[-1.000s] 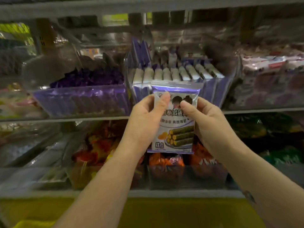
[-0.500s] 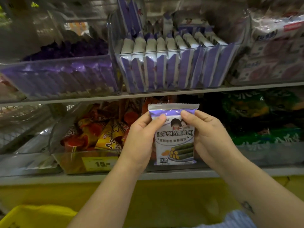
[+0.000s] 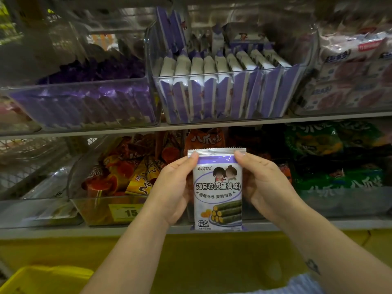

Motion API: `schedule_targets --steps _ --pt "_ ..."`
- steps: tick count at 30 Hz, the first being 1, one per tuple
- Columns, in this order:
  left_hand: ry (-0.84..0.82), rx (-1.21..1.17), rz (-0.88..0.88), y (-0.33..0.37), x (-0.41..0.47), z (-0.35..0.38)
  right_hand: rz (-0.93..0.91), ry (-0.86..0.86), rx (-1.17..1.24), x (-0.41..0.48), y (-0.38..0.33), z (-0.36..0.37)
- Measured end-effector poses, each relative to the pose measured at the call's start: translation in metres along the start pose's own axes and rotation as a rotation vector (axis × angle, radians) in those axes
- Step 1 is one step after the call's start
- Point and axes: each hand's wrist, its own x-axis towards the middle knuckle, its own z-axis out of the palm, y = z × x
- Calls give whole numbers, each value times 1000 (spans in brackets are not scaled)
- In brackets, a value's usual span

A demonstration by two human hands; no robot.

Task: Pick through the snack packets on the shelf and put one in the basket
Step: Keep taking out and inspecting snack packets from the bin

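Packet: a white and purple snack packet (image 3: 218, 194) is held upright, printed face toward the person, in front of the lower shelf (image 3: 53, 231).
Left hand: the left hand (image 3: 169, 192) is wrapped round the packet's left edge, thumb on its top corner.
Right hand: the right hand (image 3: 265, 187) is wrapped round the right edge, thumb on the other top corner.
Basket: a yellow basket (image 3: 42, 279) sits low at the left, well apart from the packet.
Above: a clear bin (image 3: 233, 115) holds matching packets standing on edge.
Behind: orange packets (image 3: 118, 172) at left, green packets (image 3: 331, 158) at right.
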Motion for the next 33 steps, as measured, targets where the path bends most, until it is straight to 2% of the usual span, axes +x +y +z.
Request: schedule_targets --steps 3,8,12,14,16,19,21,23,29,33 --pt "-26 -1 -9 1 0 -1 -46 7 -17 1 0 -2" --pt "-49 -6 -17 1 0 -2 39 -68 -47 5 -3 -11" --pt "8 -110 -15 4 2 -3 249 -400 -250 -1 -10 -24" --pt "4 -128 -26 7 3 -6 371 -500 -271 -5 -9 -26" --pt "-44 -88 -70 8 3 -11 408 -487 -220 -8 -10 -27" --pt "-222 17 -202 10 -1 -19 429 -372 -113 -7 -14 -30" --pt "-338 11 -258 9 -3 -22 433 -322 -62 -6 -17 -33" --pt "-379 -38 -284 6 -4 -21 445 -305 -45 -6 -18 -33" --pt "-318 -59 -272 2 -2 -11 407 -281 -86 -6 -18 -31" --pt "-23 296 94 -5 0 0 168 -191 -283 -7 -14 -25"
